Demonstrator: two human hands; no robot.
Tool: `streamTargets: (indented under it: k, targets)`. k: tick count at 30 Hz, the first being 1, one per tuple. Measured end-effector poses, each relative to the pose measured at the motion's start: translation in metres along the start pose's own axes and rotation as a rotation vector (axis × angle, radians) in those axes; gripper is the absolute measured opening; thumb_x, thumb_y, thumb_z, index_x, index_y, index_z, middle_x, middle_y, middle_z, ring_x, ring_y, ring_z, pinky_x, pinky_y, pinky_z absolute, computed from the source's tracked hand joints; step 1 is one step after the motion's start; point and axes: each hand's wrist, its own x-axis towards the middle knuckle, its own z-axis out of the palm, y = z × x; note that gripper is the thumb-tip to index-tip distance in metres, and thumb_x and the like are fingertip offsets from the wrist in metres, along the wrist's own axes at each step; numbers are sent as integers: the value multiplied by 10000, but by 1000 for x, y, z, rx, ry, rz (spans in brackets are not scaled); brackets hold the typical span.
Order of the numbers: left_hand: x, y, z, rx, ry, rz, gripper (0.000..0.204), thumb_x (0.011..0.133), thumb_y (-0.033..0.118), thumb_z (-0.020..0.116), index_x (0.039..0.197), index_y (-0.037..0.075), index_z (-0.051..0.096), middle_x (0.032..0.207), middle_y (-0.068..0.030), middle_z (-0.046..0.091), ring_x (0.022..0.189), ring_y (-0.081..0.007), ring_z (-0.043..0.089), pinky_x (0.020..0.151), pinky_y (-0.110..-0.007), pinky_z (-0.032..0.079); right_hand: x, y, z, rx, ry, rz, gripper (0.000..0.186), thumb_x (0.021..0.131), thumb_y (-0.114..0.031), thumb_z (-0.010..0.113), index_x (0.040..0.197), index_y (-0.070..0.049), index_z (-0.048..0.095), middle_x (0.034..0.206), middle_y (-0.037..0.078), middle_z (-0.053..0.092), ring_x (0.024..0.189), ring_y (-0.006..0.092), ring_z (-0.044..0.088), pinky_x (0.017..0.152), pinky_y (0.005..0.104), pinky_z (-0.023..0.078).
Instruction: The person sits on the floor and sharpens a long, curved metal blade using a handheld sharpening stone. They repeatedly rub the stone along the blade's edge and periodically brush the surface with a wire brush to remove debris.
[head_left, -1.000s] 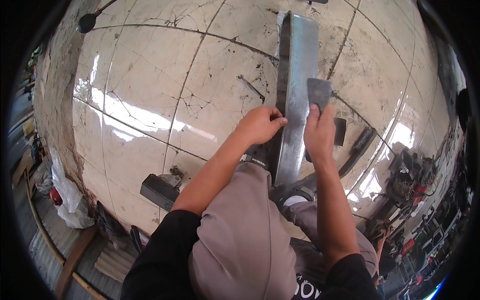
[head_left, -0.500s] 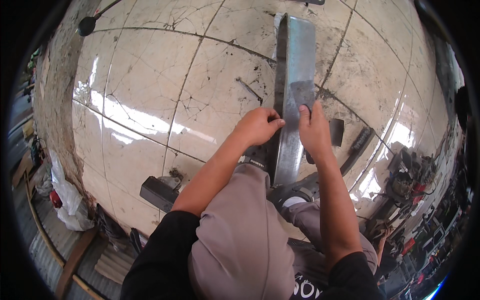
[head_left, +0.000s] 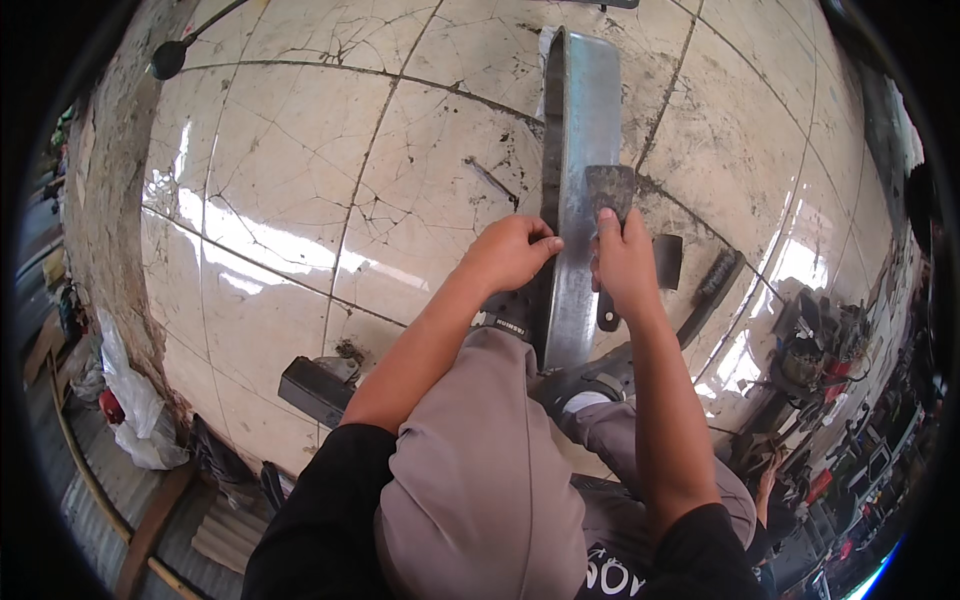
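Observation:
A long grey metal channel [head_left: 590, 110] with a rounded far end stands on the floor between my legs, its hollow side facing left. My left hand [head_left: 515, 252] is closed at its left edge, thumb and fingertips against the rim. My right hand [head_left: 627, 262] grips a putty knife [head_left: 611, 185], thumb on its wide dark blade. The handle's end, with a hole in it, shows below my fingers. The blade is over the right side of the channel's smooth face; whether it touches is hard to tell.
Beside my right hand a dark curved plate [head_left: 668, 262] lies on the tiles, near a black bar [head_left: 712, 297]. A black box-section piece [head_left: 315, 388] is by my left forearm. A thin stick [head_left: 490, 180] lies left of the channel. Tangled parts [head_left: 805, 345] are piled at right.
The putty knife has lifted and turned from lying along the channel's face to its right edge, baring its handle. My left hand stays at the channel's edge.

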Motion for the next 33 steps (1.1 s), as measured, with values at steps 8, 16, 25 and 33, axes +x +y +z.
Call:
streamTargets:
  k: [8,16,25,33]
  targets:
    - [1,-3,-1,3,-5,2,343,914,327,692,1044,11,713,858,-138,714,794,-228,676,762,-358,514,12,-8,0,-143,-55,-27,222,1046,-269,501,1002,-58,445,703,40,518,481,113,479,399,290,420]
    - [3,-7,1,-4,-9,16,331,915,313,695,1045,9,715,896,-151,722,831,-226,683,778,-354,520,13,-7,-4,-202,-8,-111,273,1039,-280,492,1001,-12,454,707,133,561,510,209,554,476,371,453]
    - [2,-7,1,5,13,23,337,914,323,693,1050,16,719,886,-142,721,815,-227,681,773,-354,519,17,-7,-5,-175,40,-138,227,1039,-254,510,987,-37,469,684,62,547,493,146,512,436,325,421]
    - [2,-6,1,-10,0,20,342,912,324,698,1054,14,718,875,-138,719,798,-226,678,760,-356,518,26,-6,-6,-330,77,-198,287,1022,-259,484,1003,27,472,889,307,611,868,508,597,775,509,462]
